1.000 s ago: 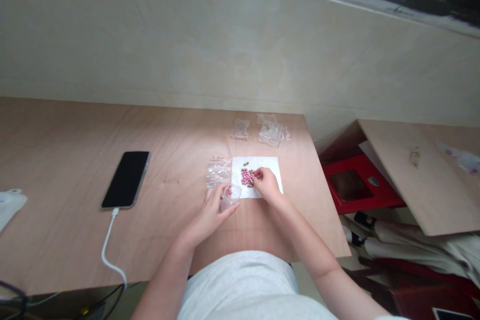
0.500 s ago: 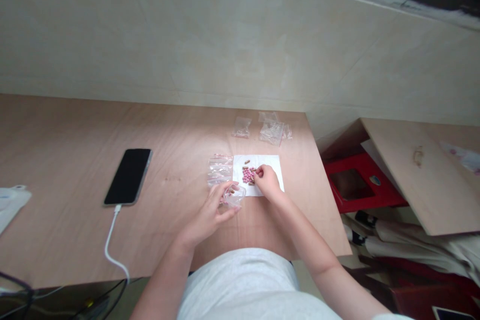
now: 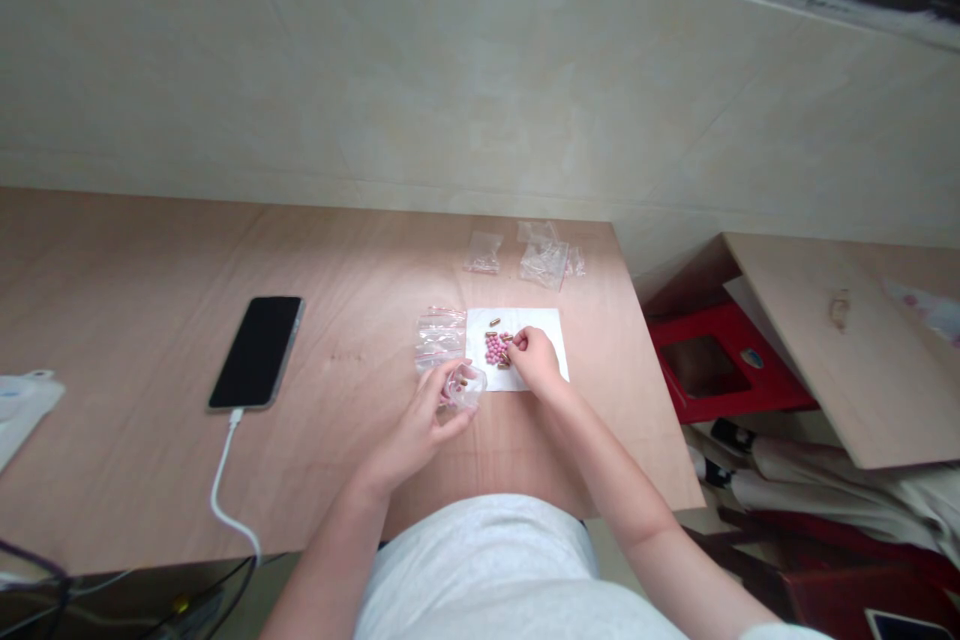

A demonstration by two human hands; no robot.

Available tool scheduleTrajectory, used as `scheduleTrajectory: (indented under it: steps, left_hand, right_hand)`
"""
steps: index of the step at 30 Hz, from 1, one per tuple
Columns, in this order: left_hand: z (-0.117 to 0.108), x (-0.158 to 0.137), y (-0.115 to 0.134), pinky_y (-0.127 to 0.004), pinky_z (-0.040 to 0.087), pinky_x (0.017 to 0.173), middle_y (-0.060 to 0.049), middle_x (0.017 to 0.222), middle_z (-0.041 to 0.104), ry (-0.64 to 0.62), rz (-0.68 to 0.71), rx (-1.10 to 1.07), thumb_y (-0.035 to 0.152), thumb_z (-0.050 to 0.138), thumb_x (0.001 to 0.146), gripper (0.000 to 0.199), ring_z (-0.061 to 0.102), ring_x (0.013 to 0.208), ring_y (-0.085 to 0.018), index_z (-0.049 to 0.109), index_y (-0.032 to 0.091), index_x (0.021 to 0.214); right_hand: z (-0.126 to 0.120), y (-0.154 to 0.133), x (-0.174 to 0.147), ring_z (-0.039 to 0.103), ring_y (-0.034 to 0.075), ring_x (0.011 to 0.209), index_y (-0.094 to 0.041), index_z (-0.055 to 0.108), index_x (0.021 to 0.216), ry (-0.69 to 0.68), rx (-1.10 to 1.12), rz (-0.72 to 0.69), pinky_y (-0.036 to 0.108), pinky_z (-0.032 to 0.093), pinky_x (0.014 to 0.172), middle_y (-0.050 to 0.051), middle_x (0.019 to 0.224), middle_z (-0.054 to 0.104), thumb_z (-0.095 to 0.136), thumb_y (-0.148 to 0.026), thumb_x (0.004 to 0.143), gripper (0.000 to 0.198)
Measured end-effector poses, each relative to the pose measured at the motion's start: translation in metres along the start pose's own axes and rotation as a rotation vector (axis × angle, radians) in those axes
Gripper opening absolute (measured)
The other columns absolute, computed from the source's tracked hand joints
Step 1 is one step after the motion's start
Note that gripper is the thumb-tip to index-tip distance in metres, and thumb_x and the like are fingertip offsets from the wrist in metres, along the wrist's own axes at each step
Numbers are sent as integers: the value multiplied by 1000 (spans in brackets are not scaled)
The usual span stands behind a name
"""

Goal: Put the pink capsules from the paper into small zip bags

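My left hand (image 3: 424,425) is wrapped around a small clear plastic cup (image 3: 471,388), tilted, with a few brownish and pink bits showing inside. Just to its right lies a white paper sheet (image 3: 551,325). A pile of round pink pills (image 3: 495,350) rests on the sheet, with several shiny brown-gold capsules (image 3: 495,322) among and around them. My right hand (image 3: 534,358) is at the right side of the pile, thumb and fingers pinched together. What sits between those fingertips is too small to make out. Behind my left hand a clear zip bag (image 3: 440,335) lies flat.
More clear bags (image 3: 544,260) lie near the table's back edge, a single one (image 3: 484,252) left of them. A black phone (image 3: 257,352) with a white cable (image 3: 217,480) lies on the left. Beyond the table's right edge are a red box (image 3: 720,365) and a cabinet.
The cup in my left hand has shifted slightly left, away from the paper, and tipped a little. My right hand stays pinched at the pile.
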State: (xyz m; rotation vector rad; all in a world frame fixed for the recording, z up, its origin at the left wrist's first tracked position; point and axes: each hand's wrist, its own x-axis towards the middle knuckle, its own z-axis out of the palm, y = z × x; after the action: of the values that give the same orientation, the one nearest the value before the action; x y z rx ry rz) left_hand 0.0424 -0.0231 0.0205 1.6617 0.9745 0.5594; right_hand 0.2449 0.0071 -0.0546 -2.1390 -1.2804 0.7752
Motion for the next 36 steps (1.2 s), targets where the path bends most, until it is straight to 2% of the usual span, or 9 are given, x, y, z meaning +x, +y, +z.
scheduleTrajectory:
  steps: [6,13,20,24,27,29,32,36]
  left_hand:
    - [5,2,-7,-34,40,86,-5,106,48,36,9,12,20,50,79,43,47,95,-17,33,25,118]
    - [7,5,-10,-31,39,84,-4,103,48,43,9,84,20,50,78,36,47,93,-17,38,23,112]
    - [12,5,-20,-31,40,79,-5,102,47,60,-61,143,27,51,78,37,48,87,-17,37,22,113]
    - [16,7,-21,-34,40,81,-6,103,48,61,-81,171,30,52,77,41,48,89,-18,38,22,115]
    - [19,8,-21,-36,39,85,-7,109,47,65,-77,175,32,51,78,42,46,98,-21,37,23,116]
    - [19,9,-22,-38,38,87,-8,111,47,70,-70,172,32,50,78,42,44,103,-22,37,23,117]
    - [18,9,-23,-38,38,87,-8,113,46,80,-74,177,32,51,78,43,43,106,-23,37,23,117]
    - [14,10,-22,-37,39,86,-8,113,46,87,-91,198,34,52,77,44,43,106,-23,37,22,116]
  right_hand:
    - [0,0,1,44,11,50,-19,46,59,4,32,29,22,29,47,-2,57,50,51,-24,62,8]
    - [-2,1,-1,45,11,50,-19,48,57,32,130,23,22,32,50,-3,53,49,49,-20,63,6]
    - [-16,-7,-13,48,11,53,-17,53,66,13,242,7,22,38,53,-1,58,53,48,-24,69,9]
    - [-34,-32,-43,48,11,56,-17,55,73,-123,461,-148,22,39,54,0,63,55,50,-29,73,13]
    - [-40,-51,-64,48,11,59,-18,58,73,-195,430,-291,21,39,55,-1,67,55,52,-26,73,10]
    - [-40,-56,-70,49,11,61,-19,60,71,-209,367,-335,22,39,57,0,67,55,54,-25,72,9]
    - [-36,-50,-66,50,11,62,-19,62,73,-174,355,-318,23,40,58,1,71,59,52,-26,74,12]
    - [-25,-22,-41,51,13,63,-18,63,79,-9,308,-192,24,41,60,3,78,60,51,-25,73,14]
